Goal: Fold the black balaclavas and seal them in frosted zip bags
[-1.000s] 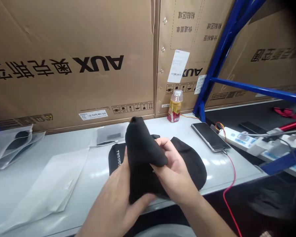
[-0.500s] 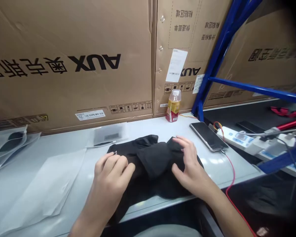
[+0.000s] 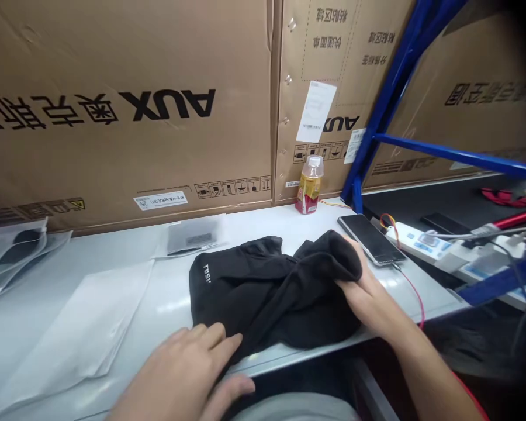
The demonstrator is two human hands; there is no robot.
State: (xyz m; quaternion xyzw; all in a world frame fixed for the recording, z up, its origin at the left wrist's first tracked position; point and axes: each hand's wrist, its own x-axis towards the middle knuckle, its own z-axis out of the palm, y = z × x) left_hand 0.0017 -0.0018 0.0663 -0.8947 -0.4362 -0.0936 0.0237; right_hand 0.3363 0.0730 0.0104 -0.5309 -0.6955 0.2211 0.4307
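Observation:
A black garment (image 3: 245,292) with small white lettering at its upper left lies partly bunched on the white table. My right hand (image 3: 362,292) grips the garment's right part, which stands raised in a rolled fold; most of those fingers are hidden behind the cloth. At the garment's lower left edge is my left hand (image 3: 193,362), its thumb stretched away from the other fingers, fingertips against the cloth.
Clear plastic zip bags (image 3: 193,235) and a white translucent sheet (image 3: 79,333) lie on the table (image 3: 166,298). A drink bottle (image 3: 310,184), a phone (image 3: 370,238) on a cable and power strips (image 3: 425,242) are rightward. Cartons (image 3: 127,52) and a blue frame (image 3: 386,88) stand behind.
My right hand has taken hold of the garment's right part and lifted it into a fold. My left hand has let go of the upper left and moved down, uncovering the lettering.

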